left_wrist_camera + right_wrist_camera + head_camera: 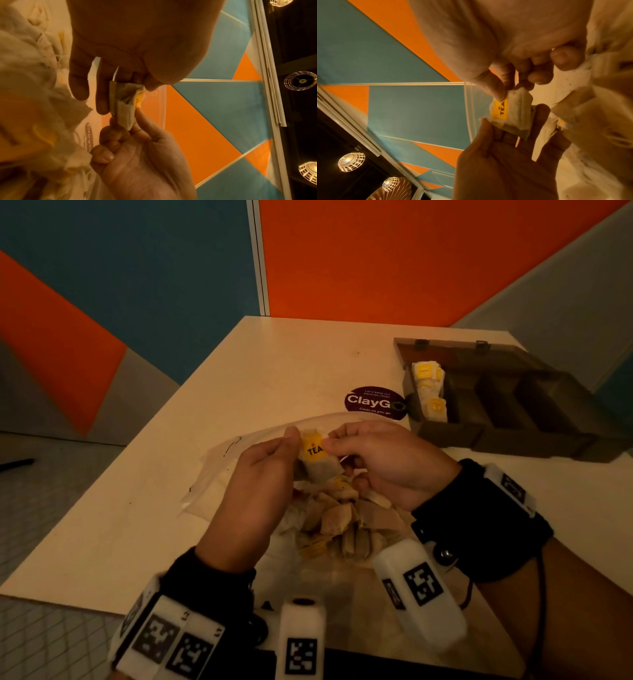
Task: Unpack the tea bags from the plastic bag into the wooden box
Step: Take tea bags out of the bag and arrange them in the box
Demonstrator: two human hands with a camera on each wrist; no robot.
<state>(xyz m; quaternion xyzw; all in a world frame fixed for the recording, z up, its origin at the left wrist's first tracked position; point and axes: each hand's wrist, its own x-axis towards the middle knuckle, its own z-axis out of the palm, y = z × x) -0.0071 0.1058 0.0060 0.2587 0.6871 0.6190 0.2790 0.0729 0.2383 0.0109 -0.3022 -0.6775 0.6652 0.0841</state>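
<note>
1. Presently held item: one tea bag (317, 457) with a yellow "TEA" tag, raised just above the plastic bag (219, 467), pinched at its two upper corners by both hands.
2. Left hand (253, 491): grip is a thumb-and-finger pinch on the tea bag's left edge; in the left wrist view the remaining fingers hang fairly straight beside it.
3. Right hand (380, 463): grip is a thumb-and-forefinger pinch on the tea bag's right edge, by the tag; the other fingers are curled under.
4. Plastic bag: clear, lying open on the bench (137, 525) directly below the hands, its mouth towards the far side.
5. Loose tea bags (342, 525): a sizeable heap inside the plastic bag, not yet moved.
6. Wooden box (507, 409): dark, lid open, at the far right of the bench, well apart from the hands. Several compartments show.
7. Packed tea bags (430, 392): a small standing row in the leftmost compartment; the others look unfilled.
8. Progress, as judged: early. A few are stowed, one is in hand, most remain.
9. Purple "ClayGo" sticker (373, 402): on the bench, between plastic bag and wooden box.
</note>
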